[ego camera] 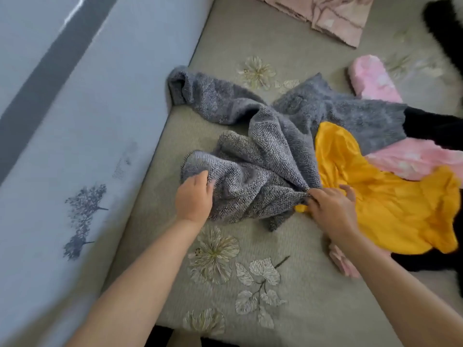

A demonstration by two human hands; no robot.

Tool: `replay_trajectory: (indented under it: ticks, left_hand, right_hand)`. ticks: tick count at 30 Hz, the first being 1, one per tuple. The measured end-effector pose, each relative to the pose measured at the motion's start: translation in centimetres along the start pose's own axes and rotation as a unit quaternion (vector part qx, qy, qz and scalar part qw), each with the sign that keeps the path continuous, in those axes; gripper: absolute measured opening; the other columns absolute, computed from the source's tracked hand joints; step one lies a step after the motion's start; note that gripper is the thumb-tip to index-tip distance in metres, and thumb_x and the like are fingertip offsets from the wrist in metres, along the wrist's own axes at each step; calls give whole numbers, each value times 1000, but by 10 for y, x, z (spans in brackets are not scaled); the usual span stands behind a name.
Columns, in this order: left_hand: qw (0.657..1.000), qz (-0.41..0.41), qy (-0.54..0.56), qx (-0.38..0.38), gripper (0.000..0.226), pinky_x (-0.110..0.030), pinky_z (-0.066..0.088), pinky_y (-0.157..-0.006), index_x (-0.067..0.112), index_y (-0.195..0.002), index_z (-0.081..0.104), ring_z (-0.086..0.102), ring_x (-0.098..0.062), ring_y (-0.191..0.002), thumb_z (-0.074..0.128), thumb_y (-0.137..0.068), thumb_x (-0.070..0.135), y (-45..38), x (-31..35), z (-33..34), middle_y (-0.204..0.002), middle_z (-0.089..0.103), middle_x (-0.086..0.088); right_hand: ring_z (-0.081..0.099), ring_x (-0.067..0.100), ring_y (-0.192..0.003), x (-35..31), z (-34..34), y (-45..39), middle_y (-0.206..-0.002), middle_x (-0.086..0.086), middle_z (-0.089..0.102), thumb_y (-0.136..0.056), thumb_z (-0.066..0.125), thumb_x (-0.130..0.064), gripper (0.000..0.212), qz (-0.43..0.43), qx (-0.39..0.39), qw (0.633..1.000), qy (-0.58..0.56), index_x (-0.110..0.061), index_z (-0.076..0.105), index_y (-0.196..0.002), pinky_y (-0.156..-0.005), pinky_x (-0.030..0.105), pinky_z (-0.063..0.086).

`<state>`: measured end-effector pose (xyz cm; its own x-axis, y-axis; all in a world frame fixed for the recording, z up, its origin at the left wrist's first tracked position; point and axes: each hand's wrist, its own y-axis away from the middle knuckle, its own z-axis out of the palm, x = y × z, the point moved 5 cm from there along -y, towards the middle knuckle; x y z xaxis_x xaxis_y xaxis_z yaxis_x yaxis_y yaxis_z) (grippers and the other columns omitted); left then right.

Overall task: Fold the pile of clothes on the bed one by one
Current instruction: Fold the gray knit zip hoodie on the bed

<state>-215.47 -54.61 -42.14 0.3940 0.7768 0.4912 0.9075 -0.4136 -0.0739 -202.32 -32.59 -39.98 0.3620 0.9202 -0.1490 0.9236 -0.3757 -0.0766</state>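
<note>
Head view: grey sweater (263, 146), coarse nubby knit, crumpled on bed (250, 284) with flower embroidery. Left hand (194, 196) grasps hem edge; right hand (330, 206) pinches bunched fold. Sweater spreads away beyond both grips. Glossy yellow garment (375, 196) under right grip, fuzzy pink cloth (411, 159) beyond.

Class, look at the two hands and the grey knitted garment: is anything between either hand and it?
No. The left hand and right hand each already grip the grey knitted garment at its near edge. The yellow garment lies beside it, under the right hand's fingers, not in between.
</note>
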Motion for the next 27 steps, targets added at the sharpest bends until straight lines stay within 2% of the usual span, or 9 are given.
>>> replay_trajectory:
  ticks: [6, 12, 13, 15, 17, 18, 20, 23, 27]
  left_hand:
    - [984, 159, 4, 77, 20, -35, 50, -48, -15, -85, 63, 62, -34, -54, 63, -69, -2, 22, 138, -35, -62, 62, -23]
    - [962, 244, 39, 119, 16, -40, 52, -56, -11, -82, 65, 64, -37, -62, 63, -72, 1, 73, 293, -39, -69, 65, -25]
    - [959, 256, 56, 106, 14, -39, 51, -55, -10, -82, 65, 64, -36, -61, 64, -73, 1, 83, 321, -37, -69, 65, -24]
    - [953, 276, 97, 82, 14, -32, 46, -54, -8, -85, 65, 63, -35, -62, 66, -77, 3, 101, 375, -34, -71, 66, -22]
    - [951, 270, 139, 57, 16, -25, 33, -58, -6, -91, 65, 62, -33, -67, 65, -82, 8, 108, 427, -32, -77, 67, -21]
    - [950, 260, 168, 50, 18, -20, 26, -57, -5, -94, 64, 61, -32, -70, 64, -84, 9, 108, 451, -31, -80, 67, -21]
    - [946, 214, 242, 35, 23, -18, 25, -58, -3, -103, 60, 59, -28, -80, 59, -87, 12, 97, 497, -26, -93, 66, -22]
    - [923, 174, 329, -95, 44, -15, 29, -88, 3, -133, 36, 45, -25, -121, 49, -93, 16, 84, 556, 6, -133, 46, -18]
    - [934, 220, 189, -209, 54, -29, 24, -104, 6, -140, 25, 30, -24, -133, 48, -94, 20, 107, 559, 80, -146, 30, -13]
  right_hand:
    - [66, 37, -70, 90, -109, 47, -69, 21, 68, -75, 52, -7, 20, 77, 144, 986, -22, 2, 69, -80, -84, 43, 32]
    - [63, 35, -55, 212, -225, 175, -56, 19, 63, -77, 52, -5, 19, 161, 241, 956, -33, 5, 68, -73, -69, 45, 43]
    - [63, 34, -57, 231, -241, 200, -58, 19, 64, -76, 57, 2, 12, 181, 241, 952, -55, 6, 68, -75, -68, 46, 44]
    - [60, 27, -59, 271, -269, 238, -66, 17, 66, -77, 60, 9, 9, 227, 245, 934, -124, 6, 68, -79, -67, 33, 41]
    - [55, 18, -63, 313, -292, 259, -71, 13, 65, -79, 59, 5, 12, 284, 268, 904, -177, 2, 69, -83, -65, 23, 34]
    - [56, 22, -69, 336, -299, 261, -76, 13, 66, -80, 58, 1, 13, 318, 274, 887, -192, -1, 70, -86, -67, 26, 36]
    - [58, 31, -93, 387, -306, 258, -95, 15, 68, -85, 53, -9, 19, 400, 263, 855, -199, -6, 68, -97, -80, 35, 41]
    - [48, 35, -112, 445, -293, 260, -119, 16, 57, -94, 39, -19, 31, 510, 176, 826, -166, -9, 57, -117, -93, 41, 36]
    - [54, 32, -95, 453, -228, 277, -97, 16, 58, -94, 36, -16, 26, 442, 28, 887, -133, -5, 60, -93, -77, 38, 44]
